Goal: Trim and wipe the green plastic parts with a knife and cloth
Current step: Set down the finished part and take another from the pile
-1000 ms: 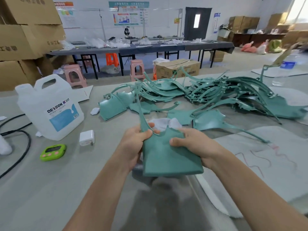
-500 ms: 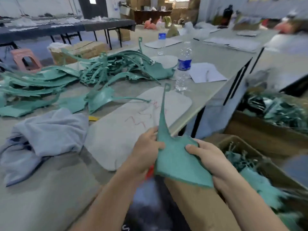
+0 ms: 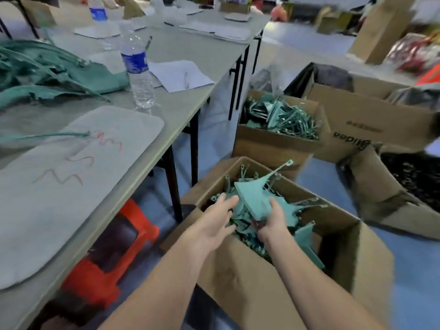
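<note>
A green plastic part (image 3: 253, 196), a flat wedge with a long thin arm pointing up and right, hangs over an open cardboard box (image 3: 257, 294) on the floor. My right hand (image 3: 273, 219) grips its lower edge, thumb on top. My left hand (image 3: 217, 216) is beside the part's left edge with straight fingers, holding nothing. The box holds several more green parts (image 3: 292, 213). A pile of other green parts (image 3: 47, 75) lies on the table at the upper left. A small red thing shows under my right hand, too blurred to name. No cloth is in view.
The grey table (image 3: 181, 101) runs along the left with a pale mat (image 3: 71, 191), a water bottle (image 3: 139, 67) and papers (image 3: 178, 75). A red stool (image 3: 107, 258) stands under it. A second box of green parts (image 3: 278, 125) and more cartons (image 3: 371, 120) stand behind.
My view and both hands swung right, from the table down to the floor box. The part went from upright between both hands to low over the box, and my left hand let go.
</note>
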A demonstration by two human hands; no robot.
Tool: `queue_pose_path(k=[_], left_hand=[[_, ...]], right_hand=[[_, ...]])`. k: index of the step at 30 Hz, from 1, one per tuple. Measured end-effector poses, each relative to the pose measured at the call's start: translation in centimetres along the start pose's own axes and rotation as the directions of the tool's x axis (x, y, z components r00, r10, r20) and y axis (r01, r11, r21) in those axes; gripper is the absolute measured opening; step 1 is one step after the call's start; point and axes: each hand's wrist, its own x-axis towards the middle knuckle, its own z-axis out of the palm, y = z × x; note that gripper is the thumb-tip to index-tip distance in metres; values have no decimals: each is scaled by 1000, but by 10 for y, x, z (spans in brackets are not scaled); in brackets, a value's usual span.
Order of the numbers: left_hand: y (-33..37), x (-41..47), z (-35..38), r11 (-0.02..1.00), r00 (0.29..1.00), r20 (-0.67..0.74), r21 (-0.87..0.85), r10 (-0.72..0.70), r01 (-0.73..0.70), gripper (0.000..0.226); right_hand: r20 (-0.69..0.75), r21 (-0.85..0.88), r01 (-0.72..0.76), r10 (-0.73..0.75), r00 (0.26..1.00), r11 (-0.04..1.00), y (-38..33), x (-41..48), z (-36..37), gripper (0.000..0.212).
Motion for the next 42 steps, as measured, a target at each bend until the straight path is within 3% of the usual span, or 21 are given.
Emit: queue_pose_path(k=[4, 6, 8, 9, 10, 11, 13, 14, 15, 17, 19, 22, 25, 27, 29, 32, 34, 36, 39, 40, 42], left_hand=[[10, 0, -8, 1000, 998, -56, -5, 7, -7, 63], [17, -4, -20, 998, 993, -104, -20, 62, -65, 53], [24, -5, -17, 964, 939, -266, -91, 218, -250, 36], [28, -2, -12, 881, 849, -419, -198, 321, -430, 28], [34, 9, -16, 772, 802, -537, -381, 263, -508, 28], [43, 5, -23, 688, 771, -573, -441, 278, -576, 33], [70, -40, -33, 761, 754, -476, -234, 453, -605, 29], [73, -49, -46, 762, 762, -418, -212, 495, -611, 24], [87, -62, -59, 808, 737, -451, -56, 503, -586, 21], [117, -99, -85, 756, 591, -501, 234, 632, -611, 17], [136, -132, -111, 696, 454, -558, 362, 695, -620, 28], [148, -187, -155, 685, 269, -693, 435, 669, -584, 48], [145, -242, -205, 738, 101, -798, 492, 595, -463, 55], [139, -279, -235, 758, -32, -817, 548, 576, -354, 58], [124, -311, -268, 783, -184, -810, 586, 557, -209, 52], [98, -355, -310, 775, -392, -718, 632, 575, -21, 32], [84, -378, -335, 740, -413, -665, 672, 622, 33, 25], [71, -391, -352, 728, -357, -653, 673, 668, 130, 34], [55, -384, -365, 671, -166, -650, 711, 742, 212, 69], [53, -379, -369, 640, -75, -643, 732, 763, 233, 70], [50, -375, -377, 589, 31, -612, 773, 790, 235, 38]], right_hand=[[0, -199, -251, 256, 967, 947, 40, 18, 29, 41], [120, -220, -235, 265, 957, 947, 60, 9, 56, 29], [302, -132, -233, 263, 916, 964, 69, -9, 86, 28], [373, -76, -237, 248, 894, 969, 69, -17, 101, 29], [422, -49, -234, 232, 876, 971, 67, -28, 115, 27], [469, -62, -223, 226, 854, 973, 64, -41, 128, 22], [562, -145, -146, 203, 802, 979, 56, -75, 155, 17], [607, -182, -79, 176, 775, 980, 55, -94, 168, 23], [653, -200, -14, 144, 743, 980, 56, -114, 181, 32], [763, -220, 85, 117, 636, 972, 66, -154, 208, 48], [843, -250, 135, 147, 518, 959, 87, -190, 234, 45], [885, -334, 241, 216, 412, 911, 132, -232, 274, 26], [904, -401, 384, 291, 313, 832, 192, -262, 310, 46], [903, -428, 455, 357, 238, 781, 230, -281, 329, 40], [899, -436, 510, 382, 214, 742, 262, -298, 348, 21], [905, -422, 626, 341, 253, 655, 303, -309, 377, 20], [917, -390, 754, 295, 268, 529, 325, -310, 398, 26], [942, -318, 876, 224, 249, 363, 339, -307, 420, 28], [986, -75, 997, 148, 71, 22, 355, -301, 454, 46], [991, 7, 994, 132, 7, -105, 361, -300, 463, 54], [983, 177, 907, 103, -149, -382, 374, -299, 479, 60]])
